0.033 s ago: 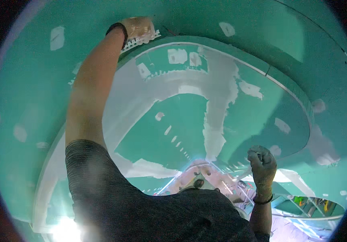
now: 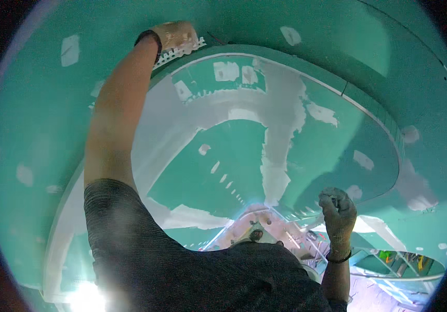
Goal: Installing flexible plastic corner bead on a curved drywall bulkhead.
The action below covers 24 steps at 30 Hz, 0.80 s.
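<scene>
My left hand (image 2: 174, 35), in a pale work glove with a dark cuff, reaches up to the curved edge of a recessed panel. Its fingers are closed over a white perforated corner bead (image 2: 182, 50), whose toothed flange shows below and beside the hand. The bead lies along the curved rim (image 2: 296, 65) of the recess. Lower right, my right hand (image 2: 339, 210), in a dusty grey-topped glove, is raised with its fingers curled closed. Something small and dark shows between the fingers, too small to name. That hand is apart from the rim.
Green plasterboard (image 2: 332, 31) surrounds the recess, patched with white filler (image 2: 226, 71). A broad filler band (image 2: 278, 156) runs down the inner panel. A bright lamp (image 2: 86, 299) glares at lower left. An oval opening (image 2: 416, 265) with struts lies at lower right.
The view has shifted very slightly. Both hands keep their places, the left on the corner bead and the right raised and closed.
</scene>
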Tool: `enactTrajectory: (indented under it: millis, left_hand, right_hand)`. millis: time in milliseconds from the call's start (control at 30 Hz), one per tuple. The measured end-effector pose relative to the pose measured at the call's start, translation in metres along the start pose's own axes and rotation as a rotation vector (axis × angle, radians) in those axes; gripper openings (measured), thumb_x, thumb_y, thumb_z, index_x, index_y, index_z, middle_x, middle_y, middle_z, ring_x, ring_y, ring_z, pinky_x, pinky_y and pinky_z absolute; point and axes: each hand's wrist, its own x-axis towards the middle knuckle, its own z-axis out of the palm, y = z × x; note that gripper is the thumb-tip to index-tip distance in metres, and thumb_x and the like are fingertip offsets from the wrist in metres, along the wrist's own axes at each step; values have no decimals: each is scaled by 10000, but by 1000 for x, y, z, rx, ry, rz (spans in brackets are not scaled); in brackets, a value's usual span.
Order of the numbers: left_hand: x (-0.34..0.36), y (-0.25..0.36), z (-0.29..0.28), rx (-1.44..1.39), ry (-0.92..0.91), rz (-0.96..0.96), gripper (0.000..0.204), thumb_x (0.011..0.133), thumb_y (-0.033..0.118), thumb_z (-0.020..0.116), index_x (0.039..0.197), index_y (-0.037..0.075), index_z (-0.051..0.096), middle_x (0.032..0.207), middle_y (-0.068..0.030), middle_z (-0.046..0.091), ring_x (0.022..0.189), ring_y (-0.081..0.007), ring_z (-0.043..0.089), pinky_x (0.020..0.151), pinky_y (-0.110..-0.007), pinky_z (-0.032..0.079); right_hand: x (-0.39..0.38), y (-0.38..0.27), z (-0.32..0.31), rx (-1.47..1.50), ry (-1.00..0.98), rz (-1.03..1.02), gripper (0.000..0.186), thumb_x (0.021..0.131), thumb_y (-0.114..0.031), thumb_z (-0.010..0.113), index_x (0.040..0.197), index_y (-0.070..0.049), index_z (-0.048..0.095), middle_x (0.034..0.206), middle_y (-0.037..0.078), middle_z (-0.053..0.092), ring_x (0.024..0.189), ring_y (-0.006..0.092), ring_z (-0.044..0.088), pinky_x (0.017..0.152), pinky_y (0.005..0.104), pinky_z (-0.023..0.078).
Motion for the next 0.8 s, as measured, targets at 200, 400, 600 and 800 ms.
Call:
enactTrajectory:
  millis: [200, 400, 600, 800]
  left_hand:
    - [28, 15, 18, -185, 72, -94, 314, 911, 329, 685, 1076, 77, 771, 951, -95, 760, 827, -217, 669, 771, -401, 527]
    - [27, -12, 25, -109, 128, 2, 217, 886, 210, 670, 1031, 124, 807, 1013, -101, 779, 869, -283, 723, 840, -462, 573]
    - [16, 16, 17, -249, 43, -235, 218, 872, 297, 694, 906, 106, 793, 915, -78, 756, 859, -242, 689, 822, -409, 545]
    - [31, -1, 29, -195, 21, 19, 440, 931, 493, 700, 1100, 92, 767, 902, -78, 730, 895, -244, 689, 879, -413, 539]
  right_hand:
    - [-4, 10, -3, -3, 62, 87, 118, 879, -68, 713, 977, -34, 770, 990, 104, 772, 847, 204, 714, 765, 320, 561]
    - [-8, 8, 5, 13, 49, 88, 110, 884, -60, 703, 961, -29, 775, 1026, 116, 778, 903, 225, 735, 805, 337, 576]
    - [-8, 11, 8, -22, 87, 99, 126, 885, -103, 720, 972, -32, 776, 1001, 110, 776, 844, 195, 719, 768, 320, 562]
    - [-13, 8, 1, 47, 100, 209, 156, 892, -138, 736, 1000, -31, 772, 998, 108, 777, 815, 177, 707, 754, 316, 558]
